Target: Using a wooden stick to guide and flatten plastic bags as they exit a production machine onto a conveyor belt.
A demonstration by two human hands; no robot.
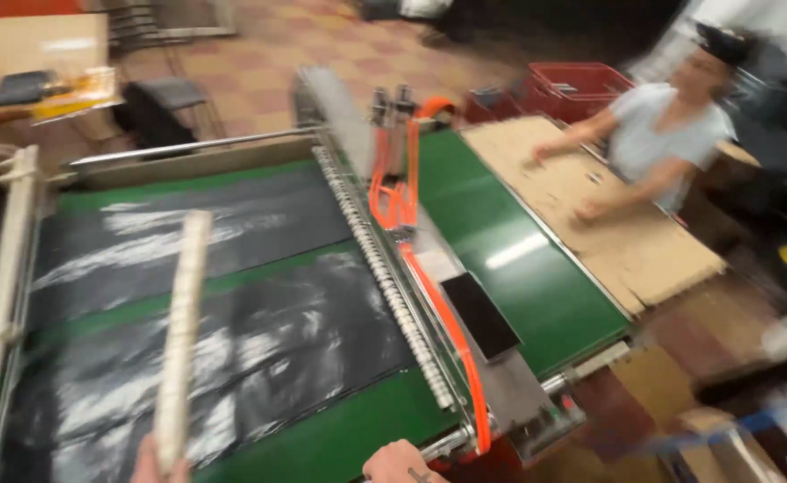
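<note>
My left hand shows only at the bottom edge, closed around the near end of a long pale flat stick that reaches out over black plastic sheets lying on a green machine bed. My right hand rests at the bottom edge by the machine's near frame, close to an orange hose; its fingers are cut off by the frame, and I see nothing in it.
A toothed metal rail crosses the bed beside the orange hoses. Another person leans over brown cardboard sheets at the right. A red crate stands behind. A table and dark chair are far left.
</note>
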